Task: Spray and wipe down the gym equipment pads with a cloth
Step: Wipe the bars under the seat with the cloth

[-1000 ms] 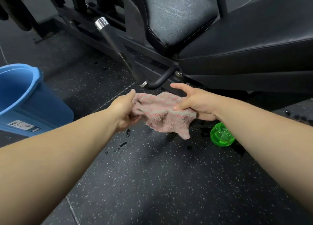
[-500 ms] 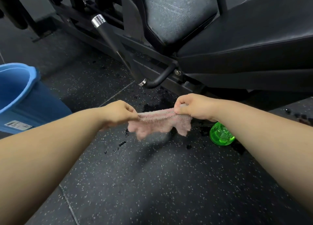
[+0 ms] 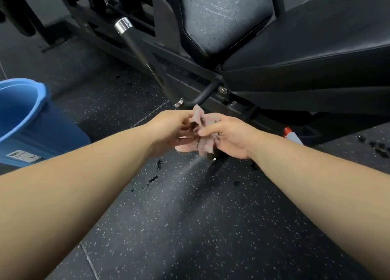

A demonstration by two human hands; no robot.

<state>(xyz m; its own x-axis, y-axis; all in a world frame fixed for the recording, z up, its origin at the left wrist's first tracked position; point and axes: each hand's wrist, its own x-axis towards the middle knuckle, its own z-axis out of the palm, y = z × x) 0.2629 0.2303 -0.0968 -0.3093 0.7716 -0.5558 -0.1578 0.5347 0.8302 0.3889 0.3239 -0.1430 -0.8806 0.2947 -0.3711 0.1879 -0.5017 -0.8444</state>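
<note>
I look down along both bare forearms, which reach forward over a black rubber floor flecked with white. My hands are close together, nearly touching, and both grip the same small pink terry cloth. The cloth is bunched into a crumpled wad between them, held in the air above the floor. My left hand pinches it from the left, with the fingers closed on the fabric. My right hand curls round it from the right, with the thumb lying across the top. One corner of the cloth sticks up above my fingers.

Just beyond my hands stands a black gym machine. Its textured black seat pad is at the top centre, tilted toward me. A broad smooth black vinyl pad fills the upper right. A black handle bar with chrome end caps slants down from the upper left to a point just above the cloth.

At the left edge, on the floor, is a round blue plastic bucket with a white label low on its side. It is well apart from my hands. Behind my right wrist, a red-tipped white nozzle peeks out; the rest of it is hidden by my arm. Dark wet spots dot the floor below and between my arms.
</note>
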